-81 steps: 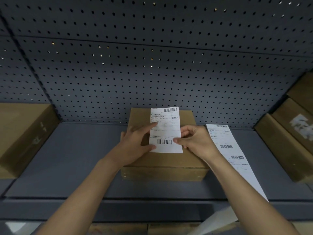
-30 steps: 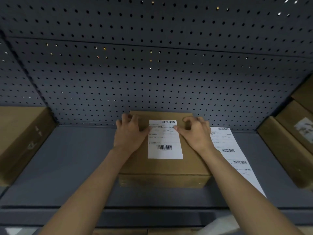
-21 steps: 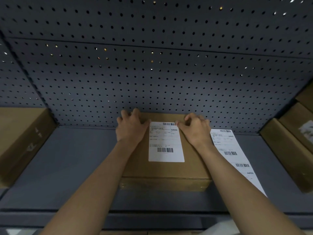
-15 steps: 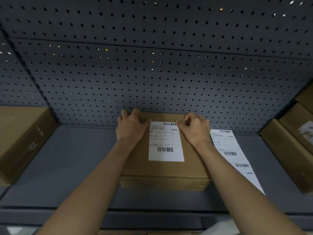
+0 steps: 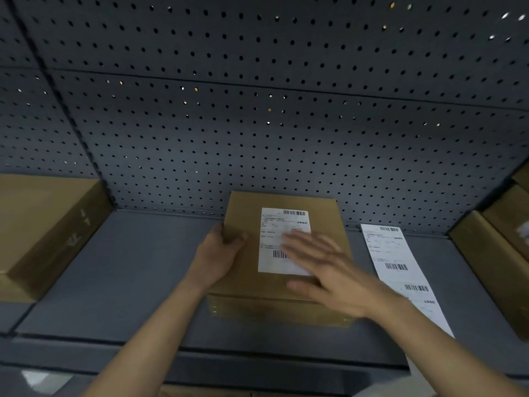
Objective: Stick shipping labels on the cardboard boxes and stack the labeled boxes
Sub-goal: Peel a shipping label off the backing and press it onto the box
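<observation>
A brown cardboard box (image 5: 323, 219) lies flat on the grey shelf (image 5: 128, 276), its far end against the pegboard. A white shipping label (image 5: 274, 236) with barcodes is stuck on its top. My left hand (image 5: 220, 256) grips the box's left edge, thumb on top. My right hand (image 5: 329, 270), blurred by motion, lies flat with straight fingers over the label's lower right part and hides that corner. A strip of more labels (image 5: 398, 267) lies on the shelf right of the box.
A large cardboard box (image 5: 43, 224) stands at the shelf's left end. Stacked cardboard boxes (image 5: 492, 259) lean at the right end. The grey pegboard (image 5: 257, 124) closes the back. The shelf's front lip (image 5: 200, 359) runs below.
Both hands left the box's far edge. The left hand slid to the box's left side and gripped it. The right hand swept down and across the label, fingers straight.
</observation>
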Demonstrator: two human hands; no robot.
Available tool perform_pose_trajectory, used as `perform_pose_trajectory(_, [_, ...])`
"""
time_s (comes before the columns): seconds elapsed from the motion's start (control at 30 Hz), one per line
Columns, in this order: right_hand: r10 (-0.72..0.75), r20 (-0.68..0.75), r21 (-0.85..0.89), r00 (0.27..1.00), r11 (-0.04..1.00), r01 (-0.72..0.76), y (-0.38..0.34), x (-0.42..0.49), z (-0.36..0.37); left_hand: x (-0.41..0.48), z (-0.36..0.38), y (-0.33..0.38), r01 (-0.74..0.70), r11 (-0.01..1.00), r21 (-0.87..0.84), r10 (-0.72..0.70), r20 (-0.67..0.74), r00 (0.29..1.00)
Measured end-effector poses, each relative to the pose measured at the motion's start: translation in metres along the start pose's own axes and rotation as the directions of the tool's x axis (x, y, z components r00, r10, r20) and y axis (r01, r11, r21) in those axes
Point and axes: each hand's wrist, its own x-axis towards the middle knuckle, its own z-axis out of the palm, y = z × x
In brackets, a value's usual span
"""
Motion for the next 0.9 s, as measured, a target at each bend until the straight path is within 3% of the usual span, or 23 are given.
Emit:
perform_pose_trajectory(0.1, [-0.063,0.179,-0.079,0.982,0.994,0.078,-0.009,-0.008,0.007,-0.004,0.002,-0.001,-0.017,0.999,-0.037,0.017,-0.017,1.0])
perform_pose_trajectory(0.27, [0.045,0.314,-0.088,0.948,0.996,-0.018,0.007,0.013,-0.005,-0.005,0.001,-0.003,-0.029,0.997,-0.075,0.028,-0.007,1.0])
perform_pose_trajectory(0.47, [0.201,0.345,-0.076,0.917,0.98,-0.186,0.045,0.062,-0.008,-0.004,0.001,-0.006,-0.04,0.994,-0.106,0.038,-0.018,0.999])
perform_pose_trajectory(0.63, [0.228,0.343,-0.115,0.912,0.973,-0.2,0.048,0.072,-0.003,-0.003,0.002,-0.008,-0.035,0.989,-0.144,0.032,-0.023,0.999])
perform_pose_trajectory(0.9, [-0.066,0.429,-0.065,0.901,0.992,0.104,-0.038,0.019,-0.013,-0.004,0.003,-0.009,-0.066,0.987,-0.145,0.06,-0.048,0.997])
